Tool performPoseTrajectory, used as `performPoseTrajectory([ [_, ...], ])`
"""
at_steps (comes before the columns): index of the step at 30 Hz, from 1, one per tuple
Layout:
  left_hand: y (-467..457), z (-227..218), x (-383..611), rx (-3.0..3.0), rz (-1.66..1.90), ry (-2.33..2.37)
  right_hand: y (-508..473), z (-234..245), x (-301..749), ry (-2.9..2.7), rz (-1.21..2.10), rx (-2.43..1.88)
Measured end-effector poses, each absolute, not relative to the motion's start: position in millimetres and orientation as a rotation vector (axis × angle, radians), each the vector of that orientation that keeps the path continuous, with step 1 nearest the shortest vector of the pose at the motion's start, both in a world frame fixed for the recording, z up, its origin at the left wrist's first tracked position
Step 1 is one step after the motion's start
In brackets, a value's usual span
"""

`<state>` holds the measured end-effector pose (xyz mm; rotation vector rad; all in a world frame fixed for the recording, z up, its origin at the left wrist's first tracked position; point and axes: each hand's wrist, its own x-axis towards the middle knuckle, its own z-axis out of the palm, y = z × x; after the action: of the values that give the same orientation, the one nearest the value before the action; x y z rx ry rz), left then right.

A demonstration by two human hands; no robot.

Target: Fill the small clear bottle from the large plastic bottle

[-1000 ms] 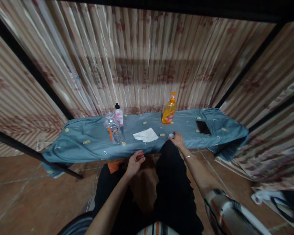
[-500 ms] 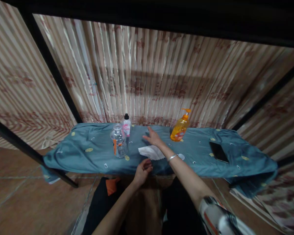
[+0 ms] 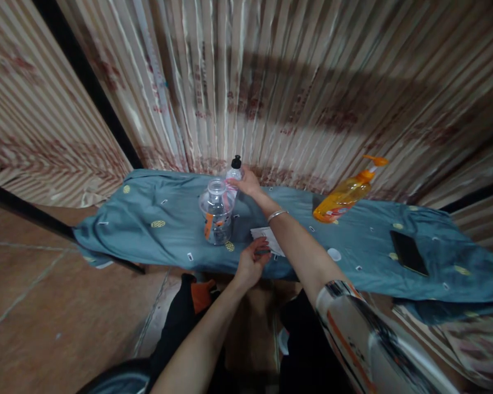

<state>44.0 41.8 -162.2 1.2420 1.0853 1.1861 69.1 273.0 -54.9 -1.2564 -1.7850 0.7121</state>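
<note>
My right hand point(image 3: 246, 183) is reached out to a small white bottle with a pink label and black cap point(image 3: 234, 174). Its thumb and fingers are around the bottle's side, and the bottle stands upright. In front of that bottle, to the left, is a clear plastic jar point(image 3: 217, 213) with an orange print and an open top, partly covering it. By the front edge, my left hand point(image 3: 252, 262) has its fingers curved and apart, with nothing between them. Just beyond those fingers lies a folded white tissue point(image 3: 273, 241), partly hidden by my right forearm.
A pump bottle of orange liquid point(image 3: 340, 200) stands to the right. Farther right lies a black phone point(image 3: 408, 253). A small white disc point(image 3: 334, 254) rests near my right forearm. Blue patterned cloth point(image 3: 172, 210) covers the table, with a striped curtain point(image 3: 263, 109) behind.
My right hand has moved forward and left, from above the tissue to the white bottle, and closed around it. My left hand stays near the tissue. The view has tilted downward.
</note>
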Motion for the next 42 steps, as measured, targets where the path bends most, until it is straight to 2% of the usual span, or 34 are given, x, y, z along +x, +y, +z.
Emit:
performPoseTrajectory([
  [7, 53, -142, 40, 1.415, 1.500, 1.279, 200, -54, 157, -1.535, 0.535, -1.335],
  [15, 67, -142, 71, 1.568, 1.515, 1.358, 101, -36, 205, -1.654, 0.358, -1.470],
  [21, 90, -143, 93, 1.541, 1.546, 1.368, 85, -32, 210, -1.688, 0.488, -1.404],
  [29, 100, -145, 103, 1.493, 1.511, 1.429, 110, -31, 220, -1.421, 0.570, -1.208],
  [38, 91, -146, 104, 1.497, 1.329, 1.408, 122, -34, 220, -1.503, 0.850, -1.018],
  [42, 87, -139, 100, 1.505, 1.287, 1.398, 130, -40, 241, -1.347, 1.049, -0.970],
])
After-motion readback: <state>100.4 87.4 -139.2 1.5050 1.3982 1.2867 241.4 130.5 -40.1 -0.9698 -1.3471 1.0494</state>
